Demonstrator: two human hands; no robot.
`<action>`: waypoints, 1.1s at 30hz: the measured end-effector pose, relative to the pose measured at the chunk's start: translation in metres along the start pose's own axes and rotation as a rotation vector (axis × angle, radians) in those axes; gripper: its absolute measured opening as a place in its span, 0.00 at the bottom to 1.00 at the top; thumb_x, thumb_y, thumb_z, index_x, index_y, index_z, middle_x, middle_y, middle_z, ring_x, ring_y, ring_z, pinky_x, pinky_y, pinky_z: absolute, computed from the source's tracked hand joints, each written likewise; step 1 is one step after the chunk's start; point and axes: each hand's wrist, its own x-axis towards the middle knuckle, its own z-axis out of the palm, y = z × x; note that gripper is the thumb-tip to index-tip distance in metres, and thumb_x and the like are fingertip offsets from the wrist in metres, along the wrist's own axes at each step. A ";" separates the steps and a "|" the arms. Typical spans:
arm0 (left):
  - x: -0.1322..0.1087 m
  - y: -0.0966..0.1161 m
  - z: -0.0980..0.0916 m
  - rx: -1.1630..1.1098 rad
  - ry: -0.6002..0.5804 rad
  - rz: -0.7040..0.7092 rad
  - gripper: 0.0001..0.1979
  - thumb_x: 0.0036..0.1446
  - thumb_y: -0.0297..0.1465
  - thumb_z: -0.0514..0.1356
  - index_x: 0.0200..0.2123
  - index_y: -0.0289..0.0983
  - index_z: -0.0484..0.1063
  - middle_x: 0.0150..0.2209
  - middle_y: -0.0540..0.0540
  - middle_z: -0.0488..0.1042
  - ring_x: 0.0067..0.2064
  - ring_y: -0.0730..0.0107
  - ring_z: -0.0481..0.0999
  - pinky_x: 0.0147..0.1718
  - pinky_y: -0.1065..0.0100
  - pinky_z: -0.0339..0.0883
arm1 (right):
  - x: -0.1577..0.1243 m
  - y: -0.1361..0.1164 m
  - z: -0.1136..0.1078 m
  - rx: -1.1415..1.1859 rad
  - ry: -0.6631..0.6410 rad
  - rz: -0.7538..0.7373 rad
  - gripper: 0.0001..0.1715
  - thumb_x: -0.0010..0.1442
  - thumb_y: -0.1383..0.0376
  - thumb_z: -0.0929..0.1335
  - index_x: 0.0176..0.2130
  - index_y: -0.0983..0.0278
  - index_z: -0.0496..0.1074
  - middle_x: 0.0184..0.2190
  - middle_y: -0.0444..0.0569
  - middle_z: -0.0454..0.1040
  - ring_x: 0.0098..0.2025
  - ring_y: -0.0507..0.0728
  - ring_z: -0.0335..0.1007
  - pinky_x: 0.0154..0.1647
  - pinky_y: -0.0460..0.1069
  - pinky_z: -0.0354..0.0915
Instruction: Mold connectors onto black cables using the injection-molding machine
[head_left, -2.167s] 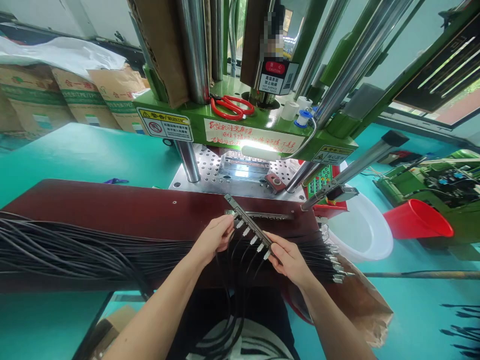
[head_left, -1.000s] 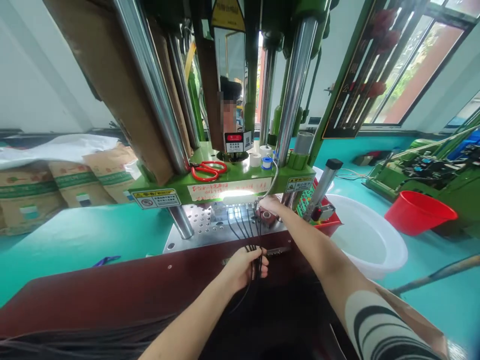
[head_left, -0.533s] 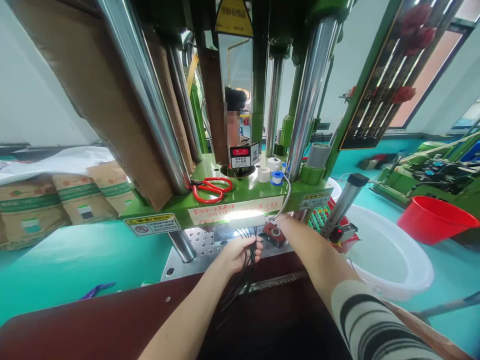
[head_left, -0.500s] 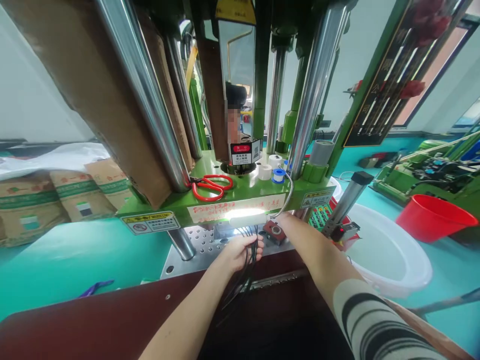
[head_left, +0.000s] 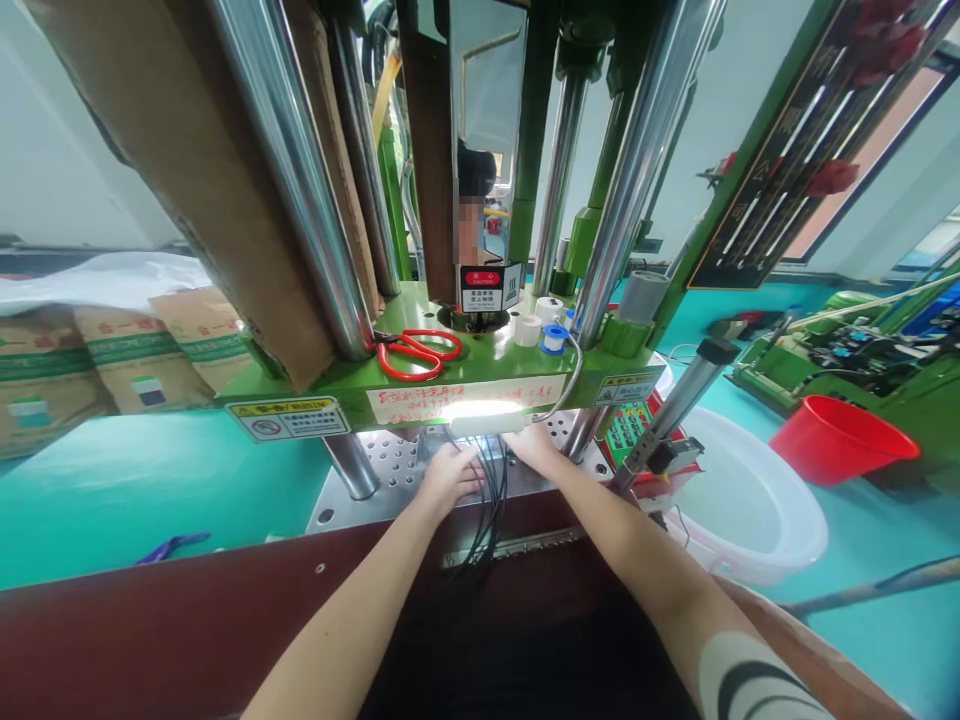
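Note:
Several thin black cables [head_left: 491,505] run out from a metal mould [head_left: 431,443] on the perforated steel plate [head_left: 382,470] and hang over its front edge. Just left of the cables is my left hand [head_left: 451,478], its fingers bent at the mould's front; what they pinch, if anything, does not show. On the cables' other side, my right hand [head_left: 531,445] reaches in under the lit white lamp [head_left: 487,425]. The lamp and the press's green plate hide its fingertips.
Red-handled scissors [head_left: 420,355], white tape rolls [head_left: 527,330] and a blue-edged spool [head_left: 555,340] lie on the green plate [head_left: 480,365]. Steel columns [head_left: 349,465] flank the work area. At right stand a green button panel [head_left: 628,440], a white tub [head_left: 750,500] and a red bucket [head_left: 844,440].
My left hand has let go of the cable bundle and shifted left and slightly up. My right hand has moved left to the mould. The view has shifted a little.

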 end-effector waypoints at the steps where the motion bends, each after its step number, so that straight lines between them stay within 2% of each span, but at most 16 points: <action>1: 0.003 0.002 -0.003 0.069 0.074 0.045 0.13 0.50 0.38 0.57 0.34 0.37 0.58 0.25 0.50 0.68 0.23 0.74 0.71 0.26 0.69 0.66 | -0.004 -0.001 0.003 -0.010 -0.006 0.029 0.14 0.59 0.64 0.61 0.31 0.70 0.72 0.29 0.53 0.73 0.33 0.55 0.68 0.33 0.47 0.61; 3: 0.008 0.006 -0.007 0.224 0.216 0.129 0.15 0.51 0.38 0.56 0.38 0.37 0.58 0.26 0.50 0.68 0.23 0.73 0.70 0.25 0.69 0.64 | -0.009 -0.001 0.006 -0.026 -0.021 0.085 0.15 0.57 0.66 0.61 0.28 0.69 0.73 0.25 0.53 0.73 0.30 0.55 0.68 0.30 0.46 0.59; 5: 0.012 0.009 -0.012 0.390 0.321 0.203 0.16 0.51 0.36 0.55 0.41 0.36 0.57 0.27 0.49 0.68 0.26 0.71 0.71 0.26 0.69 0.64 | -0.009 -0.001 0.007 -0.039 -0.026 0.129 0.14 0.56 0.66 0.61 0.30 0.69 0.74 0.25 0.53 0.73 0.29 0.55 0.68 0.28 0.46 0.59; 9: 0.014 0.011 -0.021 0.723 0.416 0.310 0.14 0.51 0.31 0.53 0.43 0.35 0.62 0.28 0.45 0.71 0.34 0.63 0.73 0.35 0.64 0.63 | -0.003 0.001 0.008 -0.085 -0.009 0.167 0.16 0.55 0.67 0.60 0.37 0.68 0.74 0.32 0.54 0.75 0.34 0.58 0.70 0.30 0.47 0.60; 13: 0.016 0.010 -0.025 1.019 0.437 0.373 0.15 0.53 0.30 0.50 0.43 0.33 0.67 0.29 0.40 0.73 0.39 0.54 0.73 0.40 0.60 0.61 | 0.003 0.007 0.014 -0.137 0.000 0.131 0.17 0.54 0.67 0.59 0.39 0.67 0.74 0.36 0.55 0.75 0.39 0.59 0.70 0.35 0.48 0.61; 18: 0.023 0.010 -0.027 1.247 0.431 0.386 0.20 0.55 0.27 0.44 0.47 0.29 0.67 0.31 0.35 0.74 0.38 0.53 0.73 0.38 0.58 0.62 | 0.008 0.014 0.019 -0.194 -0.006 0.060 0.18 0.55 0.68 0.59 0.40 0.67 0.74 0.36 0.56 0.75 0.39 0.60 0.70 0.38 0.48 0.61; 23: 0.020 0.019 -0.023 1.341 0.477 0.393 0.20 0.55 0.29 0.44 0.45 0.29 0.69 0.31 0.34 0.74 0.37 0.52 0.74 0.35 0.57 0.64 | 0.007 0.010 0.007 -0.225 -0.017 -0.016 0.18 0.56 0.67 0.58 0.41 0.67 0.73 0.37 0.55 0.75 0.40 0.60 0.70 0.38 0.49 0.61; 28: 0.010 0.026 -0.005 1.377 0.531 0.463 0.21 0.57 0.37 0.44 0.43 0.32 0.71 0.40 0.34 0.73 0.45 0.52 0.71 0.38 0.57 0.64 | 0.000 -0.007 -0.005 -0.262 -0.019 -0.078 0.19 0.59 0.64 0.57 0.42 0.65 0.72 0.38 0.54 0.75 0.41 0.59 0.70 0.42 0.50 0.62; 33: 0.013 0.020 0.003 1.428 0.449 0.467 0.16 0.55 0.28 0.47 0.32 0.31 0.74 0.32 0.35 0.74 0.40 0.56 0.73 0.33 0.62 0.66 | -0.003 -0.019 0.004 -0.306 -0.034 -0.107 0.16 0.56 0.68 0.60 0.38 0.66 0.74 0.36 0.56 0.75 0.41 0.61 0.70 0.40 0.51 0.63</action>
